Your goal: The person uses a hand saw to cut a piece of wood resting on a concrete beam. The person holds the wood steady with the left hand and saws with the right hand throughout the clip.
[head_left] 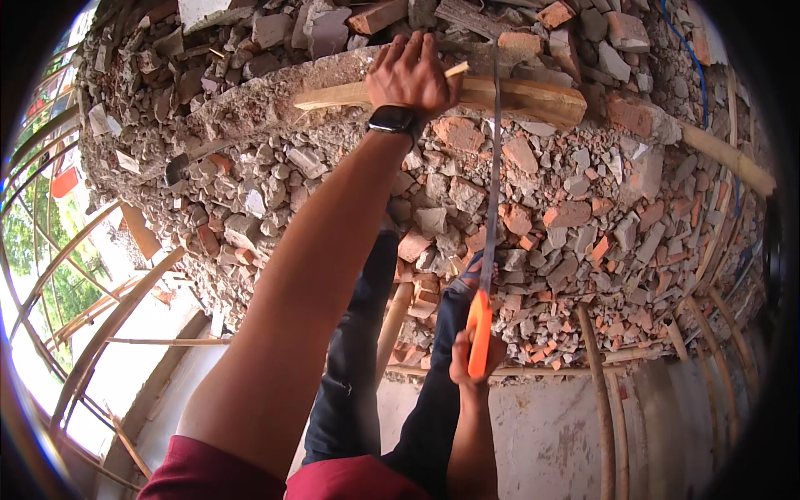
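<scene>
A pale length of timber (525,98) lies across the rubble at the top middle. My left hand (412,77) presses down on it, fingers curled over its far side, a dark watch (393,120) on the wrist. From beside that hand sticks out the end of a thin light stick (456,70); the rest is hidden. My right hand (477,357) is closed round the orange handle (479,321) of a handsaw. The long narrow saw blade (493,183) points away from me and crosses the timber to the right of my left hand. How deep it sits cannot be told.
Broken bricks and concrete chunks (567,215) cover the ground around my feet. A bamboo pole (729,158) juts in at the right. Several bamboo poles (596,400) stand near a pale wall (537,425); bent poles (100,333) frame a bright opening at left. A blue cable (692,54) runs at upper right.
</scene>
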The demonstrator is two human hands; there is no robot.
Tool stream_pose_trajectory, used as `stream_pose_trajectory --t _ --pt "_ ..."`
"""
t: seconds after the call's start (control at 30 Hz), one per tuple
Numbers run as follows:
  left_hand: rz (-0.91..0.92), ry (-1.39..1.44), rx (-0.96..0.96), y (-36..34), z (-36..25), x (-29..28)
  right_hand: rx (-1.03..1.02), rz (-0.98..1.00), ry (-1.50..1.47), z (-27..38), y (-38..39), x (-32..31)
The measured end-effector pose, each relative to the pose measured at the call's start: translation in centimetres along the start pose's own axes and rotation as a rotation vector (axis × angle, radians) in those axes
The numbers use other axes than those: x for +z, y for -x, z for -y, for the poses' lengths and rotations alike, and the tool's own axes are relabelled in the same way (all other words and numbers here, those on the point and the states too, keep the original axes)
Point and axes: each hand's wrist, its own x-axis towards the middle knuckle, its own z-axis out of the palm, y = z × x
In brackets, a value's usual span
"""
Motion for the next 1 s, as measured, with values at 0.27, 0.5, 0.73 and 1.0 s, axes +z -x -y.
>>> stream_pose_trajectory --t 0.27,0.5,0.73,1.0 --pt "0.115 0.107 -0.058 0.0 0.2 0.7 -0.398 -0.32 0.215 1.9 -7.5 3.3" --pt "0.076 0.042 -0.033 0.2 -0.1 0.1 -0.082 -0.148 0.131 2.9 -9.9 2.5" --pt "-0.052 0.143 -0.077 -1.1 0.0 -0.1 -0.323 -0.14 0.303 8.0 -7.7 0.7" --pt "0.363 0.073 -0.32 -5.4 0.7 -1.0 -0.397 -0.106 0.144 12.6 -5.7 0.6"
